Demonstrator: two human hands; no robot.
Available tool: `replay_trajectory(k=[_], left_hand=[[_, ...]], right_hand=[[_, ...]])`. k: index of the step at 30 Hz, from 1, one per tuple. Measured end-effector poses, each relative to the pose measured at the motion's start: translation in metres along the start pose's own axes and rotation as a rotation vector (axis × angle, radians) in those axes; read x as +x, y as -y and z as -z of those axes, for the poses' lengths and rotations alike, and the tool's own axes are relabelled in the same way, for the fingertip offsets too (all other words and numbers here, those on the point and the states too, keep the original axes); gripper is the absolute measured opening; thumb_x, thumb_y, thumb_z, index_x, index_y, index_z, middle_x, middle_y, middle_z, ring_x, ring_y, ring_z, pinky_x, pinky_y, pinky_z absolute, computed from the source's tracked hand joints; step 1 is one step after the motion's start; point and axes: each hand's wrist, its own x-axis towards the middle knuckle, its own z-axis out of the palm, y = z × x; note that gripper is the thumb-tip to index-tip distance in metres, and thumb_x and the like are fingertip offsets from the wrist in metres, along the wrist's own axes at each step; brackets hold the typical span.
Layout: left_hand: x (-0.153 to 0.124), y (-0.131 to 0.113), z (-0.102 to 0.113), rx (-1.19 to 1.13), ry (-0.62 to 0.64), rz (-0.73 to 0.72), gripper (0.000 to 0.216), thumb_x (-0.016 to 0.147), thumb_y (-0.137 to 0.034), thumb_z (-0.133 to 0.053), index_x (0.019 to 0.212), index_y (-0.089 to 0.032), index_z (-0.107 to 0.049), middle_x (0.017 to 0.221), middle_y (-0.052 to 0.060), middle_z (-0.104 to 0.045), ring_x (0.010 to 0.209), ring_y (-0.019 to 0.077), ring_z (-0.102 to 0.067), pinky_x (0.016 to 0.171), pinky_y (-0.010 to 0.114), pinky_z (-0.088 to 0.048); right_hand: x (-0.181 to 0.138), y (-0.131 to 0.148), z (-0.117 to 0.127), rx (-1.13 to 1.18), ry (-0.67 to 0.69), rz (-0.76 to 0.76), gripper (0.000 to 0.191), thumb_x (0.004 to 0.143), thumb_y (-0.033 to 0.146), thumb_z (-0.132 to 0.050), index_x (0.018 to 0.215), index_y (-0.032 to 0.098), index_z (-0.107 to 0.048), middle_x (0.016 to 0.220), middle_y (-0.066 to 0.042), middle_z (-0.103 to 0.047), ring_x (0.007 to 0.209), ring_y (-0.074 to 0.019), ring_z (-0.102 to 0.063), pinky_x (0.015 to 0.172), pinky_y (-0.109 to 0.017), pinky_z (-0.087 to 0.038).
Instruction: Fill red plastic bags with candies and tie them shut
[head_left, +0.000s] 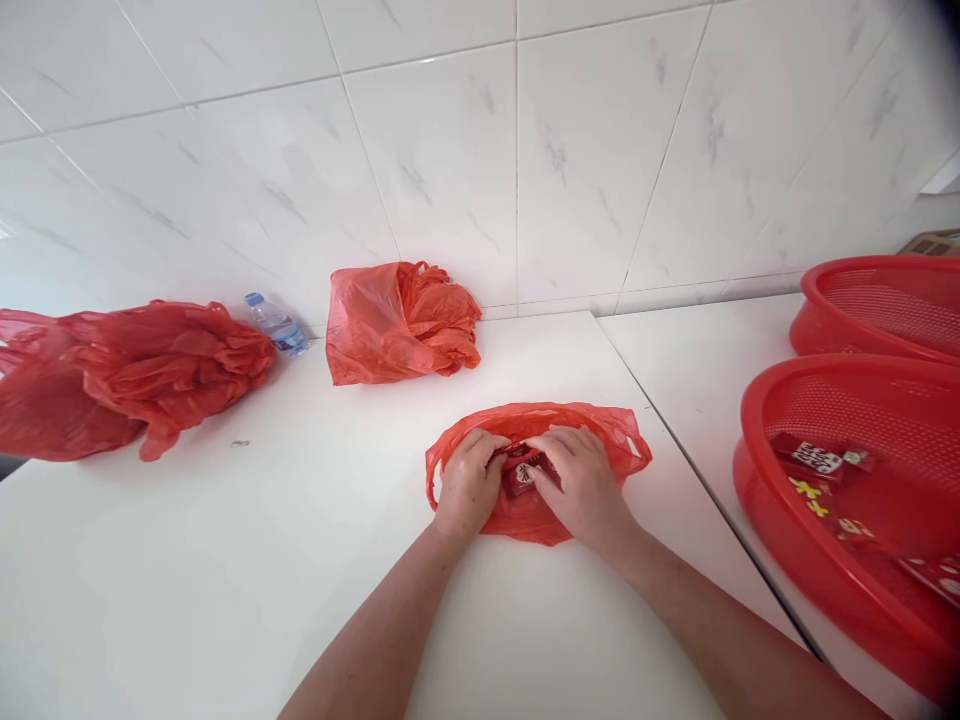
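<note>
An open red plastic bag point(540, 525) lies on the white table, its handles spread to the left and right. At its mouth is a small dark red packet point(519, 482) with a pale printed mark. My left hand point(471, 482) has its fingers closed on the packet's left side. On the other side, my right hand point(581, 480) grips the packet between thumb and fingers. The packet's lower part and some fingertips are hidden by the hands and bag.
A bundled red plastic bag point(401, 325) and a water bottle point(277, 325) stand near the tiled wall. More red bags point(172, 365) lie at left. Two red plastic baskets point(757, 400) are at right, the nearer holding several red packets point(817, 480). A seam point(697, 480) divides the tabletops.
</note>
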Motion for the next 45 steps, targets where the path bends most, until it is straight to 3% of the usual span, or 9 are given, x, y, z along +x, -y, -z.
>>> replay_trajectory(k=[3,8,13,16,19,33,36,40,45], left_hand=[[-0.003,-0.005,0.003,-0.071,-0.009,-0.015,0.019,0.084,-0.009,-0.047,0.086,-0.021,-0.061,0.087,0.001,-0.059,0.081,0.0127,-0.055,0.072,0.027,-0.047],[-0.006,-0.010,0.006,-0.135,0.018,-0.068,0.018,0.085,-0.010,-0.045,0.079,-0.020,-0.059,0.081,0.001,-0.056,0.073,0.0114,-0.052,0.066,0.025,-0.045],[-0.008,-0.011,0.006,-0.134,0.023,-0.052,0.016,0.086,-0.012,-0.046,0.080,-0.020,-0.059,0.080,0.001,-0.056,0.072,0.0116,-0.053,0.065,0.025,-0.046],[-0.008,-0.009,0.005,-0.057,-0.091,-0.084,0.018,0.085,-0.014,-0.049,0.098,-0.022,-0.058,0.094,0.004,-0.059,0.089,0.0151,-0.056,0.078,0.030,-0.049],[-0.007,-0.007,0.005,0.031,-0.242,-0.127,0.033,0.083,-0.015,-0.053,0.115,-0.022,-0.051,0.110,0.006,-0.056,0.104,0.0182,-0.054,0.088,0.036,-0.048],[0.000,0.004,0.033,0.300,-0.509,-0.209,0.025,0.082,-0.013,-0.054,0.106,-0.020,-0.057,0.112,0.009,-0.053,0.106,0.0198,-0.051,0.093,0.040,-0.044],[0.004,0.006,0.045,0.376,-0.433,-0.118,0.027,0.083,-0.018,-0.053,0.110,-0.020,-0.056,0.115,0.010,-0.053,0.109,0.0221,-0.049,0.095,0.042,-0.041],[-0.004,-0.001,0.059,0.328,-0.182,0.102,0.056,0.080,-0.033,-0.056,0.133,-0.024,-0.038,0.126,0.011,-0.048,0.112,0.0274,-0.050,0.088,0.043,-0.045],[-0.034,0.000,0.070,0.212,-0.023,0.401,0.071,0.077,-0.044,-0.055,0.139,-0.027,-0.027,0.117,0.011,-0.053,0.093,0.0243,-0.060,0.069,0.034,-0.048]], right_hand=[[0.001,-0.001,0.001,0.008,-0.047,-0.030,0.036,0.079,0.017,-0.057,0.115,0.023,-0.051,0.108,-0.007,-0.059,0.104,-0.0252,-0.052,0.093,-0.045,-0.039],[0.000,-0.002,0.003,0.077,0.029,0.018,0.011,0.080,0.014,-0.056,0.087,0.023,-0.056,0.091,-0.002,-0.061,0.103,-0.0229,-0.052,0.096,-0.044,-0.037],[-0.001,-0.003,0.001,0.130,0.040,0.023,0.008,0.081,0.014,-0.055,0.084,0.021,-0.055,0.089,-0.003,-0.061,0.104,-0.0239,-0.051,0.095,-0.045,-0.038],[0.000,-0.004,0.000,0.149,0.008,-0.044,0.008,0.083,0.019,-0.055,0.090,0.021,-0.056,0.092,-0.004,-0.062,0.102,-0.0237,-0.053,0.091,-0.044,-0.041],[0.003,-0.004,0.004,0.134,-0.071,-0.161,0.027,0.083,0.028,-0.059,0.109,0.023,-0.054,0.107,-0.006,-0.061,0.104,-0.0240,-0.053,0.090,-0.044,-0.044],[0.012,-0.020,0.039,-0.078,-0.303,-0.087,0.018,0.085,0.021,-0.051,0.100,0.022,-0.061,0.104,-0.006,-0.058,0.100,-0.0200,-0.055,0.089,-0.036,-0.046],[0.015,-0.030,0.042,-0.215,-0.235,-0.132,0.027,0.082,0.025,-0.056,0.108,0.021,-0.058,0.111,-0.009,-0.055,0.106,-0.0242,-0.052,0.091,-0.042,-0.043],[0.019,-0.046,0.047,-0.325,-0.113,-0.224,0.047,0.077,0.030,-0.061,0.122,0.021,-0.050,0.119,-0.013,-0.052,0.111,-0.0297,-0.050,0.086,-0.046,-0.044],[0.011,-0.062,0.061,-0.279,-0.011,-0.329,0.055,0.076,0.032,-0.057,0.128,0.021,-0.044,0.119,-0.012,-0.052,0.093,-0.0251,-0.060,0.068,-0.036,-0.048]])
